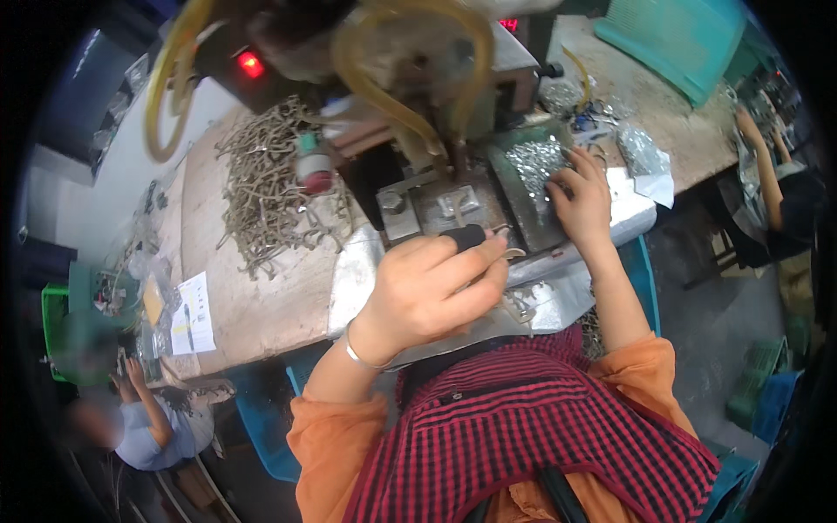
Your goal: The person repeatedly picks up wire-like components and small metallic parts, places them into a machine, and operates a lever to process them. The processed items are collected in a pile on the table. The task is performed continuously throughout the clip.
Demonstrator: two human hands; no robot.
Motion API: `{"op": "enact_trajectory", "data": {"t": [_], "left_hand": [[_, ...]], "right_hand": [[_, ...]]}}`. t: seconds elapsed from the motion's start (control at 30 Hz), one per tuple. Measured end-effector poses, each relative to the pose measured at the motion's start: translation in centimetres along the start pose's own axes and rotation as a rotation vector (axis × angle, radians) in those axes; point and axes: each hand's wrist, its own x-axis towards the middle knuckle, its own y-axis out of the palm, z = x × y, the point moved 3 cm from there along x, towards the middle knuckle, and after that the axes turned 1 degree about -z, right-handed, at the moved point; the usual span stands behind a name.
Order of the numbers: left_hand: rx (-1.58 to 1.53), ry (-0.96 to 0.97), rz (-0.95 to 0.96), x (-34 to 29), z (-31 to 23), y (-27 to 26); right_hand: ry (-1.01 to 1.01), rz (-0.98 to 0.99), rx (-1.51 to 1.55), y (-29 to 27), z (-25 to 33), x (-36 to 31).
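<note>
My left hand (440, 283) is in front of the machine, its thumb and forefinger pinched on a small curved metal piece (500, 230). A black cover (465, 237) wraps one of its fingers. Just behind it is the machine's metal work plate (459, 202), below the press head. My right hand (582, 200) is at the right edge of a dark tray (542, 228) of tiny shiny metal parts (534, 164). Its fingers are curled together; what they hold, if anything, is too small to make out.
A heap of bent metal pieces (275, 187) lies left of the machine, beside a red-and-green button (315, 170). Yellow hoses (159, 96) hang in front. A plastic bag (643, 152) and teal crate (671, 44) stand right. Co-workers sit at far left and far right.
</note>
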Motion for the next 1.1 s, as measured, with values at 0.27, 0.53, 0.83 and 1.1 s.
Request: {"op": "enact_trajectory", "data": {"t": [0.27,0.53,0.83,1.1], "left_hand": [[-0.058,-0.113,-0.085,-1.5,-0.5,-0.1],[0.312,-0.577,-0.859,-9.0,1.1,-7.1],[0.863,-0.940,0.023,-13.0,16.4,1.3],[0.694,-1.213,0.313,-22.0,17.0,0.6]], "right_hand": [[-0.079,0.016,-0.119,0.8,2.9,1.9],[-0.009,0.092,-0.133,0.6,2.0,1.3],[-0.016,0.042,-0.173,-0.4,2.4,1.9],[0.524,-0.171,0.702,-1.0,-0.9,-1.2]]}}
